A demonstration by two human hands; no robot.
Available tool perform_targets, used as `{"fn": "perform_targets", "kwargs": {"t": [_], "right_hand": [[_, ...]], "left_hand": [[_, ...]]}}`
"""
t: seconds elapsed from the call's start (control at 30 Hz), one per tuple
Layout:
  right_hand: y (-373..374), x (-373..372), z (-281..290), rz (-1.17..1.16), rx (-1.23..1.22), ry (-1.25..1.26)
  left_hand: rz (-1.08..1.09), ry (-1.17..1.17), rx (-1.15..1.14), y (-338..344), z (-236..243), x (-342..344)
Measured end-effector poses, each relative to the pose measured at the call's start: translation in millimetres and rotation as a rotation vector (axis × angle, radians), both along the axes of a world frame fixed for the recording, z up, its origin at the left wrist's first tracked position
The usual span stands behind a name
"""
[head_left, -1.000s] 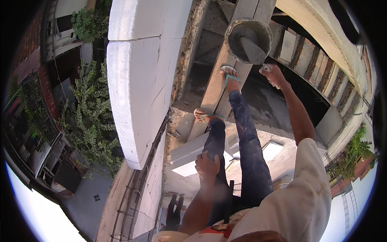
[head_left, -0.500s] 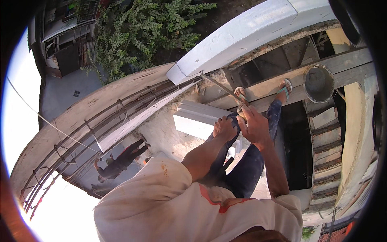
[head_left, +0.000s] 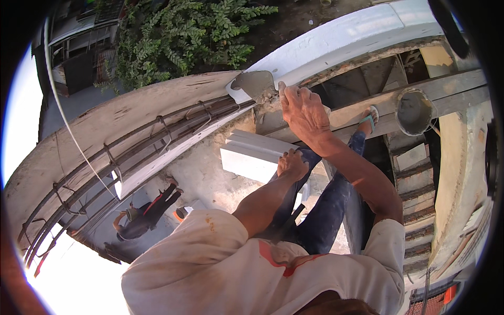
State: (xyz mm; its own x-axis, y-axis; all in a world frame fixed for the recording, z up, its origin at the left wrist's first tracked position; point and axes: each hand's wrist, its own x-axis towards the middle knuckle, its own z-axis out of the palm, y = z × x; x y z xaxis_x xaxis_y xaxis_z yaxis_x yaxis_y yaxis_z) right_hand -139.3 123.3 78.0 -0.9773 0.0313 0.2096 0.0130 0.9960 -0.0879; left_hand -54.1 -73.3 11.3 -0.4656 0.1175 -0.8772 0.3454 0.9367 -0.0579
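Note:
My right hand grips a trowel by its handle, which is mostly hidden; mortar sits on the blade, held over the end of the white block course and the rebar beside it. My left hand rests low on my left knee, its fingers curled round it. A bucket of grey mortar stands on the wooden planks, near my sandalled right foot.
Tied rebar runs along a concrete edge, with loose white blocks below. A person in dark clothes is far beneath. Openings and a staircase lie under the planks. A cord crosses at left; trees grow beyond.
My right hand has moved from the bucket, past my knees, up to the white blocks' end with the trowel. My left hand stays on my knee. The view has turned markedly.

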Motion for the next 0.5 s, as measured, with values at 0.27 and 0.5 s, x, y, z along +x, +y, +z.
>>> {"fn": "perform_targets", "kwargs": {"t": [0.27,0.5], "right_hand": [[59,15,12,-0.235,-0.002,-0.136],[19,30,-43,-0.39,-0.439,0.058]], "left_hand": [[0.039,0.019,0.028,-10,0,3],[0.027,-0.014,-0.016,-7,2,1]]}}
